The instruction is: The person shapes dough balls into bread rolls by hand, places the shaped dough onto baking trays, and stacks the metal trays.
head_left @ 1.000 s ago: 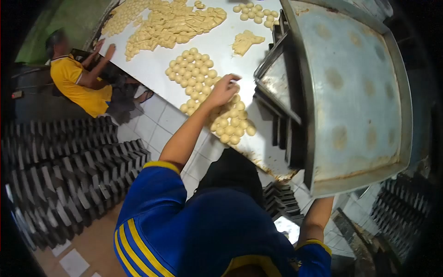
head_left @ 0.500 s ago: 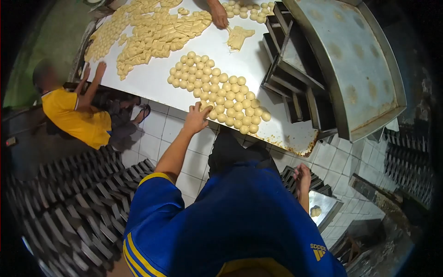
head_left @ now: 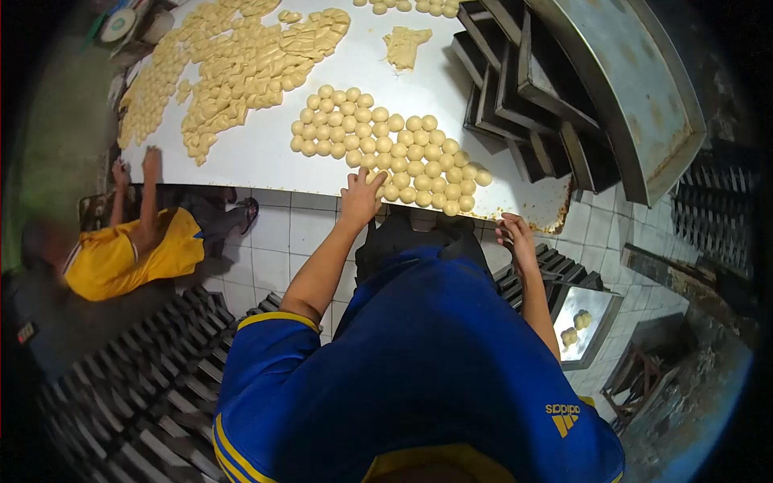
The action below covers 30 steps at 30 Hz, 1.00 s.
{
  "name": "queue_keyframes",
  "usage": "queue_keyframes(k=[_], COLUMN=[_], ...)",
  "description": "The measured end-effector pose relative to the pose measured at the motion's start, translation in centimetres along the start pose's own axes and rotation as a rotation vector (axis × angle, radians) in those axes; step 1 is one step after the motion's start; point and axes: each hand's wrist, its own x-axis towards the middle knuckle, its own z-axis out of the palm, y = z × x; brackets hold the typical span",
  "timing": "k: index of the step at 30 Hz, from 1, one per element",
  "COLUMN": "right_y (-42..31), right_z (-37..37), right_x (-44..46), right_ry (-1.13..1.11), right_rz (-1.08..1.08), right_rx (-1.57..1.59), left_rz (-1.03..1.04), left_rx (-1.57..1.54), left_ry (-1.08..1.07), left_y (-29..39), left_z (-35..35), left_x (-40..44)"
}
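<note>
Many round, pale dough balls (head_left: 415, 153) lie packed in a patch near the front edge of the white table (head_left: 266, 145). At the patch's near left corner is my left hand (head_left: 361, 200), its fingers bent and its thumb set across a dough ball there. My right hand (head_left: 517, 237) hovers by the table's front edge, right of the patch, with fingers loosely curled and apart and nothing seen in them. Below it to the right, a shiny metal tray (head_left: 576, 302) holds small clusters of dough (head_left: 581, 319).
Cut dough pieces (head_left: 250, 72) cover the table's far left, and a flat dough scrap (head_left: 405, 47) lies farther back. Dark metal pans (head_left: 515, 97) and a large tray (head_left: 620, 80) are stacked at right. A person in a yellow shirt (head_left: 137, 253) sits at left, beside many dark pans (head_left: 153, 362).
My right hand has come up from beside the low tray to the table edge. Another dough cluster shows on that tray. The other person's hand at the back has left the view.
</note>
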Motion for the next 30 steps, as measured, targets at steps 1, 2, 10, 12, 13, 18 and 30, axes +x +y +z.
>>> queue_keyframes(k=[1, 2, 10, 12, 13, 18, 30], right_y=[0.4, 2.0, 0.6, 0.3, 0.3, 0.9, 0.0], right_z=[0.2, -0.2, 8.4, 9.7, 10.1, 9.8, 9.8], right_x=[0.3, 1.5, 3.3, 4.0, 4.4, 5.8, 8.6], right_ry=[0.002, -0.001, 0.005, 0.023, -0.024, -0.13, -0.323], right_rz=[-0.018, -0.077, -0.584, -0.721, -0.776, -0.963, -0.797], right_rx=[-0.036, -0.097, -0.761, -0.933, -1.085, -1.397, -1.374], left_rz=[-0.022, -0.043, 0.058, 0.065, 0.053, 0.052, -0.265], left_rx=[0.012, 0.021, -0.073, -0.097, -0.122, -0.292, -1.068], left_ry=[0.006, 0.013, 0.091, 0.088, 0.082, 0.261, 0.23], left_y=[0.0, 0.3, -0.6, -0.9, -0.9, -1.8, 4.2], left_z=[-0.3, -0.4, 0.8, 0.2, -0.1, -4.5, -15.6], left_x=[0.0, 0.2, 2.1, 2.0, 1.4, -1.7, -1.3])
